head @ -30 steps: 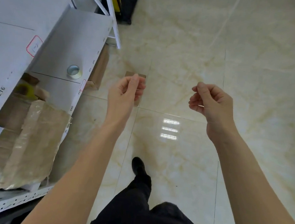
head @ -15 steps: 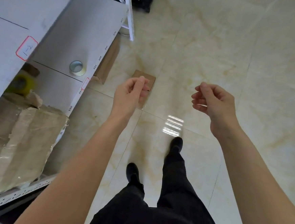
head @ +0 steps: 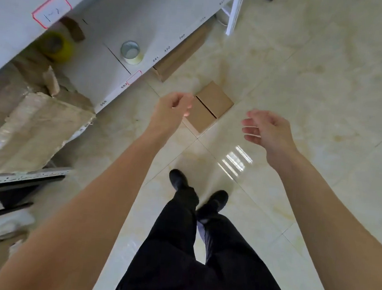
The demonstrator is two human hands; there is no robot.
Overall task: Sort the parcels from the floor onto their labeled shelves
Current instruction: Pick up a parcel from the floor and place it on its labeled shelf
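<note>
A small brown cardboard parcel lies flat on the pale tiled floor, just in front of the white numbered shelf. My left hand hovers above the parcel's near left corner, fingers loosely curled, holding nothing. My right hand hangs to the parcel's right with fingers apart and empty. Neither hand touches the parcel. A larger tape-wrapped parcel sits on a lower shelf at the left.
A clear tape roll and a yellow tape roll rest on the shelf. Another cardboard box sits under the shelf edge. My own legs and black shoes stand below the hands. Open floor spreads to the right.
The view has moved closer to the floor parcel, which now shows beyond my left hand. My right hand's fingers have spread apart. My feet have stepped forward.
</note>
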